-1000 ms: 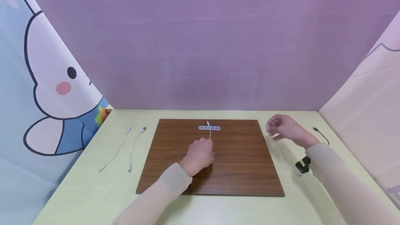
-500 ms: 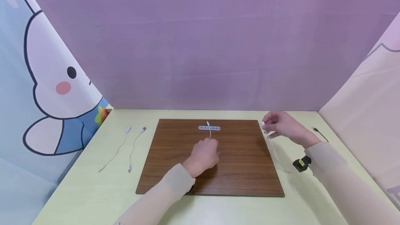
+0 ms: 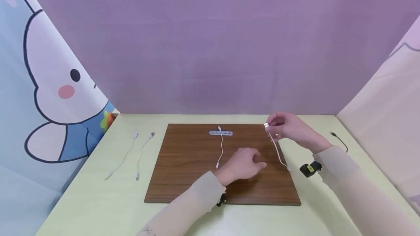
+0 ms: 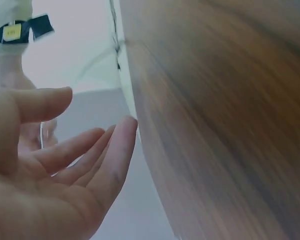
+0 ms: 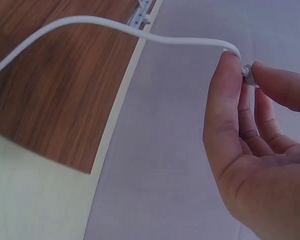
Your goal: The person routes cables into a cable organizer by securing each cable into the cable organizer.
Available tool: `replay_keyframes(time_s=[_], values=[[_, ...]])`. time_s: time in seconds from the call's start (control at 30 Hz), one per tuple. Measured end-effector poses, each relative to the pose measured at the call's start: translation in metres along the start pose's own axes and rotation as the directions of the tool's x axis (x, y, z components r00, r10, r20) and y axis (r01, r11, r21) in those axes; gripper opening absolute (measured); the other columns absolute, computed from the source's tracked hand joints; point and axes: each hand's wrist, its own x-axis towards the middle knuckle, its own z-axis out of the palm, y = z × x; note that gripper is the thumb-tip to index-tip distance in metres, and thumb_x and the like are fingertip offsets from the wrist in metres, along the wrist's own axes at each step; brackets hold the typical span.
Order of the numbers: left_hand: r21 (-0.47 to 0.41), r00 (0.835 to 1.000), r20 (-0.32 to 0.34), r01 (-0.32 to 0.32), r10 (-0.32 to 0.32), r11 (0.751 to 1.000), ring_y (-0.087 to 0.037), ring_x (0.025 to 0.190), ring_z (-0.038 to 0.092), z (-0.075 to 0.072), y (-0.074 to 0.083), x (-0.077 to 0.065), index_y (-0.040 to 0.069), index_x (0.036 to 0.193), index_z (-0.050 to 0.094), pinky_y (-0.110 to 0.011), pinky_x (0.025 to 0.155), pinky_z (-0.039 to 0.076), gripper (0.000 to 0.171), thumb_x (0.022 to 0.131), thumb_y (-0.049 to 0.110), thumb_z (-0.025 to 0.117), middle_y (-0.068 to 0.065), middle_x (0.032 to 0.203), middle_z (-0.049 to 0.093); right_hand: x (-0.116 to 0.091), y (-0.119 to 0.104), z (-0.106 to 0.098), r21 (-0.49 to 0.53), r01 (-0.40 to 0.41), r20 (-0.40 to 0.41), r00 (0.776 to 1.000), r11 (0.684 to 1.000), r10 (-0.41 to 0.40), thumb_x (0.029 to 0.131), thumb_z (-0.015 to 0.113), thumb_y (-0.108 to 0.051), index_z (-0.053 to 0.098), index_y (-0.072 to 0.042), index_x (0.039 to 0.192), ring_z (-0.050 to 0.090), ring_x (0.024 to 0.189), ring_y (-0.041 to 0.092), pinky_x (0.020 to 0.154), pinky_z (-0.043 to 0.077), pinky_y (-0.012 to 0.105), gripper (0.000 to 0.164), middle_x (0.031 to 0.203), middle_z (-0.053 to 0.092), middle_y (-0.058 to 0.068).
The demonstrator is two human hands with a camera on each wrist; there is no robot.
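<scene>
Pinching one end plug of a white cable between thumb and forefinger, the right hand lets it trail down near the right edge of a brown board. The left hand, fingers parted and holding nothing, is over the board. The cable is probably light and limp, its stiffer plug the surest grip.

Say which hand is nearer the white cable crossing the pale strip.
Left. The left hand is beside the lower end of that white cable; the right hand is farther to the right, pinching a second cable.
</scene>
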Motion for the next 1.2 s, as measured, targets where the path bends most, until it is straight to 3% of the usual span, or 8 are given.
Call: replay_keyframes(time_s=[0.2, 0.33, 0.4, 0.6, 0.73, 0.83, 1.0, 1.2], values=[[-0.112, 1.0, -0.024, 0.003, -0.006, 0.994, -0.01, 0.106, 0.06, 0.009, 0.012, 0.008, 0.008, 0.134, 0.064, -0.03, 0.095, 0.05, 0.046, 0.098, 0.036, 0.069, -0.001, 0.12, 0.068, 0.006, -0.01, 0.007, 0.027, 0.01, 0.011, 1.0, 1.0, -0.01, 0.095, 0.069, -0.008, 0.054, 0.004, 0.115, 0.068, 0.085, 0.032, 0.076, 0.059, 0.038, 0.028, 0.099, 0.065, 0.016], [-0.23, 0.999, -0.045, -0.004, -0.006, 0.973, -0.009, 0.097, 0.063, 0.012, 0.013, 0.012, 0.008, 0.124, 0.069, -0.027, 0.088, 0.052, 0.036, 0.097, 0.031, 0.071, 0.001, 0.111, 0.071, 0.008, -0.012, 0.011, 0.073, 0.025, 0.014, 1.0, 0.997, -0.026, 0.095, 0.069, -0.006, 0.053, 0.006, 0.115, 0.067, 0.084, 0.028, 0.077, 0.059, 0.037, 0.028, 0.099, 0.064, 0.016], [-0.319, 0.999, -0.047, 0.006, -0.022, 0.948, -0.008, 0.09, 0.063, 0.014, 0.013, 0.013, 0.008, 0.118, 0.071, -0.026, 0.083, 0.052, 0.03, 0.095, 0.028, 0.073, 0.004, 0.103, 0.071, 0.009, -0.013, 0.012, 0.094, 0.028, 0.013, 0.999, 0.995, -0.03, 0.095, 0.069, -0.005, 0.053, 0.007, 0.115, 0.067, 0.086, 0.03, 0.077, 0.06, 0.037, 0.028, 0.101, 0.063, 0.019], [-0.553, 0.996, -0.036, 0.05, -0.083, 0.831, -0.007, 0.083, 0.059, 0.022, 0.011, 0.013, 0.011, 0.103, 0.075, -0.027, 0.078, 0.048, 0.012, 0.094, 0.019, 0.074, 0.009, 0.09, 0.068, 0.01, -0.015, 0.014, 0.127, 0.043, 0.009, 0.999, 0.991, -0.044, 0.094, 0.069, -0.006, 0.052, 0.007, 0.115, 0.067, 0.089, 0.03, 0.079, 0.06, 0.039, 0.03, 0.104, 0.062, 0.02], [-0.609, 0.995, -0.033, 0.052, -0.091, 0.792, -0.01, 0.082, 0.062, 0.021, 0.01, 0.012, 0.007, 0.099, 0.075, -0.027, 0.077, 0.047, 0.008, 0.096, 0.013, 0.07, 0.005, 0.087, 0.07, 0.013, -0.015, 0.013, 0.161, 0.049, 0.008, 0.999, 0.986, -0.05, 0.095, 0.068, -0.005, 0.051, 0.007, 0.116, 0.068, 0.087, 0.028, 0.081, 0.06, 0.04, 0.03, 0.104, 0.06, 0.021], [-0.631, 0.995, -0.03, 0.053, -0.092, 0.774, -0.013, 0.081, 0.066, 0.018, 0.009, 0.011, 0.001, 0.1, 0.073, -0.026, 0.077, 0.052, 0.011, 0.098, 0.009, 0.066, 0.0, 0.086, 0.071, 0.015, -0.014, 0.012, 0.18, 0.045, 0.002, 0.999, 0.983, -0.046, 0.095, 0.068, -0.003, 0.051, 0.007, 0.116, 0.069, 0.084, 0.026, 0.082, 0.06, 0.042, 0.029, 0.106, 0.06, 0.022], [-0.632, 0.994, -0.029, 0.064, -0.106, 0.772, -0.015, 0.079, 0.067, 0.015, 0.002, 0.007, -0.002, 0.103, 0.07, -0.027, 0.074, 0.057, 0.014, 0.102, 0.008, 0.06, -0.004, 0.084, 0.069, 0.021, -0.012, 0.013, 0.203, 0.039, -0.013, 0.999, 0.978, -0.038, 0.095, 0.068, -0.002, 0.051, 0.006, 0.117, 0.069, 0.087, 0.028, 0.085, 0.059, 0.044, 0.029, 0.105, 0.06, 0.019], [-0.589, 0.993, -0.058, 0.048, -0.102, 0.807, -0.014, 0.074, 0.063, 0.011, -0.004, 0.004, -0.002, 0.103, 0.069, -0.026, 0.067, 0.055, 0.016, 0.103, 0.01, 0.059, -0.005, 0.081, 0.067, 0.031, -0.014, 0.017, 0.225, 0.039, -0.036, 0.999, 0.974, -0.032, 0.094, 0.069, 0.0, 0.05, 0.008, 0.119, 0.068, 0.093, 0.031, 0.087, 0.058, 0.045, 0.032, 0.107, 0.058, 0.018]])
